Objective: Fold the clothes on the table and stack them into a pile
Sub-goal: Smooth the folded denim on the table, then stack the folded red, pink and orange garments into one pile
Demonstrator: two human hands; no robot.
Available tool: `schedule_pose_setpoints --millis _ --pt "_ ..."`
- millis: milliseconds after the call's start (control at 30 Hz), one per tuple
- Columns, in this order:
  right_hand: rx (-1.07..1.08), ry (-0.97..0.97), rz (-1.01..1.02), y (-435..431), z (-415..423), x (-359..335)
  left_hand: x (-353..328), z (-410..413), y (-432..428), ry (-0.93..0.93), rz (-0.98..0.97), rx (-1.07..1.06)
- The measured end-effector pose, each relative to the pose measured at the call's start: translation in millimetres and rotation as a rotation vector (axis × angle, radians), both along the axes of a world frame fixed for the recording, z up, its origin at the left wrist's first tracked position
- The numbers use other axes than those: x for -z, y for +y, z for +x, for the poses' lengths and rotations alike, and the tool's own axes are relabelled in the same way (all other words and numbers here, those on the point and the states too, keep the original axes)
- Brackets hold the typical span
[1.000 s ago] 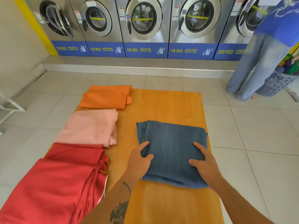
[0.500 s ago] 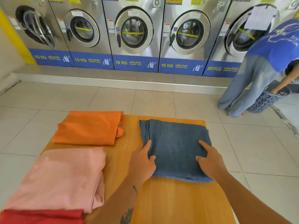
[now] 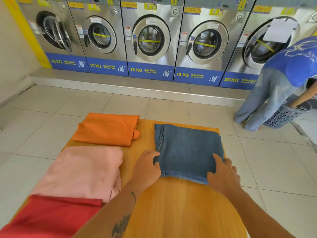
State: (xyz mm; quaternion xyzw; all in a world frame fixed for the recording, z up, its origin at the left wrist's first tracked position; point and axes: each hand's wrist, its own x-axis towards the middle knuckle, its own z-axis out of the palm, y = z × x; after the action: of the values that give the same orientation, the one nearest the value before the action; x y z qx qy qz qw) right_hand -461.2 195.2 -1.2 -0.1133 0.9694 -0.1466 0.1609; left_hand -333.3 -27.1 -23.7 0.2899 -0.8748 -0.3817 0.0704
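A folded blue denim garment [image 3: 187, 148] lies on the far right part of the yellow wooden table [image 3: 180, 206]. My left hand [image 3: 147, 167] grips its near left corner, thumb on top. My right hand [image 3: 223, 174] grips its near right corner the same way. To the left lie three folded pieces in a row: an orange one [image 3: 107, 129] at the far end, a pink one [image 3: 82, 172] in the middle, a red one [image 3: 49, 215] nearest me, partly cut off by the frame.
A row of steel washing machines [image 3: 151, 38] lines the far wall. At the right a person in a blue shirt [image 3: 291, 66] bends over a blue laundry basket [image 3: 286, 115]. Pale floor tiles [image 3: 281, 169] surround the table.
The denim has been slid away from me to the table's far right end, with both hands moving along on its near corners. My view has tilted up, so the red piece is mostly cut off.
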Motion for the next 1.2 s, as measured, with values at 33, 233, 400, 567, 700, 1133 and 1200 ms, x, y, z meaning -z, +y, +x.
schedule_pose_setpoints --millis 33,233,400,567,700,1133,1200 --pt "-0.044 0.059 -0.015 3 13 -5 -8 15 2 0.026 -0.006 -0.018" --pt "-0.281 -0.086 -0.369 10 105 -26 -46 144 26 0.285 0.076 -0.22" --pt "-0.383 -0.403 -0.455 -4 181 -29 -46 250 31 0.317 0.101 -0.47" --pt "-0.438 -0.552 -0.458 -32 241 -34 -47 330 11 0.314 0.086 -0.668" --pt "-0.467 -0.523 -0.455 -58 273 -33 -38 366 -19 0.256 0.046 -0.728" --pt "-0.394 -0.347 -0.289 -155 352 -13 -8 417 -128 -0.131 0.032 -0.307" --pt "-0.348 -0.313 -0.231 -158 355 -12 -6 420 -133 -0.125 0.077 -0.256"
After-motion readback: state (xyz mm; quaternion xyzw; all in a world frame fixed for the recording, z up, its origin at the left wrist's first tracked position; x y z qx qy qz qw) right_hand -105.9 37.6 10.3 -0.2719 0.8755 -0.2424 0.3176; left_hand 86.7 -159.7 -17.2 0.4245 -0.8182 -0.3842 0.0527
